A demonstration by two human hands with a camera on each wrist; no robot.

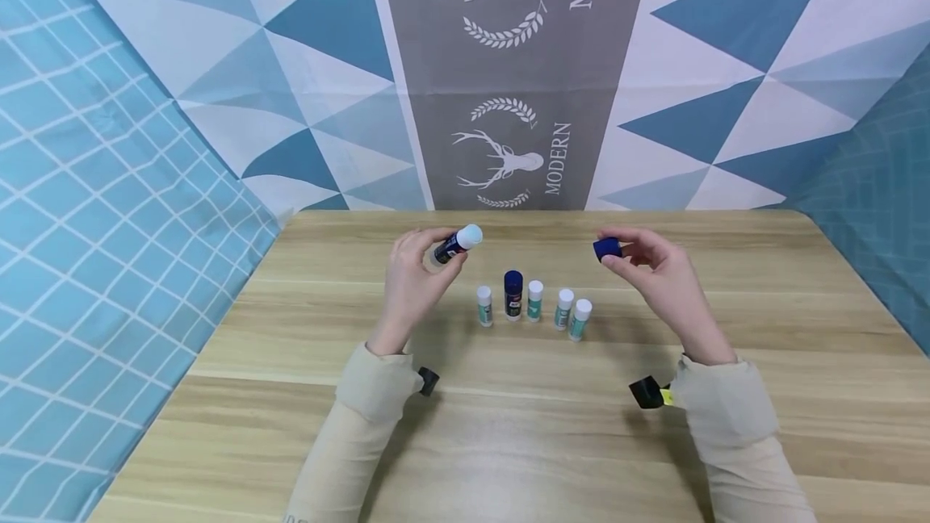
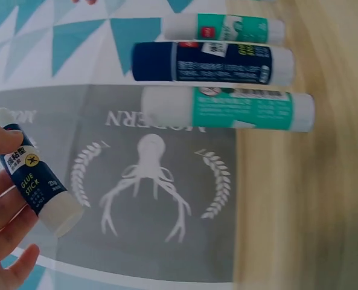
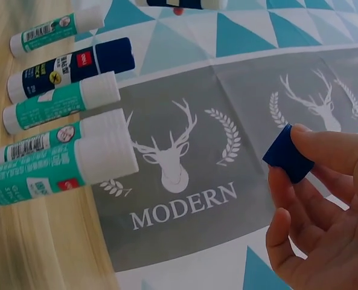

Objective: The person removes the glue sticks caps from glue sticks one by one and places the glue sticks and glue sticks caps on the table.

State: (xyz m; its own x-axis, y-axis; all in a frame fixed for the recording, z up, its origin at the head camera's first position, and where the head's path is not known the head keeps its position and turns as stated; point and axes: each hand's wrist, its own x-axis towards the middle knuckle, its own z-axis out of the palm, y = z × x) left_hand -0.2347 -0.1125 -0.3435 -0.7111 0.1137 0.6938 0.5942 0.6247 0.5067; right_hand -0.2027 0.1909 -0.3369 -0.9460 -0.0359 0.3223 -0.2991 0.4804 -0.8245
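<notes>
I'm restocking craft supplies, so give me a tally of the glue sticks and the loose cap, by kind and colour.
Green-and-white cylindrical glue sticks: 4
Capped navy cylindrical glue stick: 1
Uncapped navy cylindrical glue stick: 1
Loose navy cylindrical cap: 1
Total: 7

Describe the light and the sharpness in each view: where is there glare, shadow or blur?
Head view: a pale glare patch on the table, soft shadows beside the sleeves. Left wrist view: dimmer, the table blurred at the right, yet GLUE STICK is readable on the held glue stick. Right wrist view: also dimmer, but the blue cap and the backdrop print look fairly sharp.
</notes>
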